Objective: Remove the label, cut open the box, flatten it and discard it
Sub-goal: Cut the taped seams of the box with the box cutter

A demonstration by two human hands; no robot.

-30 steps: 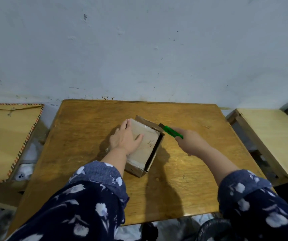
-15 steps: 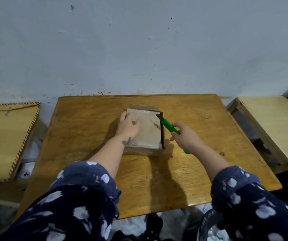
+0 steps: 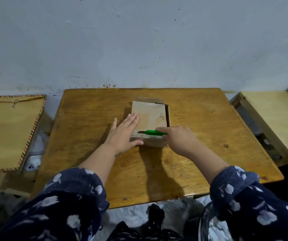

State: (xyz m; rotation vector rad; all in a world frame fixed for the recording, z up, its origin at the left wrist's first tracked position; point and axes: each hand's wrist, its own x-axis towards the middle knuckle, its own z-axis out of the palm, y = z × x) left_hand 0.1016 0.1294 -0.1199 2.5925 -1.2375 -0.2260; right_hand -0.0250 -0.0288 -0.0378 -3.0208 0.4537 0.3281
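Cardboard box (image 3: 149,117) is sitting at frame centre, on the far middle of the wooden worktop (image 3: 91,119), w/ its taped top face up and some handwriting near its right edge. Right-side flap is standing slightly apart from the top, showing a dark gap along that side.

Left hand (image 3: 124,134) is lying flat w/ fingers straight and spread, pressing on the box's left part; thumb is running along the near-left corner, pinky is reaching off onto the worktop.

Right hand (image 3: 178,138) is curling round the handle of a green utility knife (image 3: 154,132), just right of the box's near edge. Knife is lying roughly horizontal across the near end of the top face, dark blade tip pointing toward frame left, close to the left hand's thumb. Can't tell whether the blade is actually in the tape.

Both forearms are coming up from the bottom of the frame in dark-blue floral sleeves (image 3: 73,193).

Lower-left: a tan board w/ striped edging (image 3: 9,129). Right edge of the frame: a pale wooden bench (image 3: 275,119). A bluish-white wall (image 3: 139,40) is filling the upper half.
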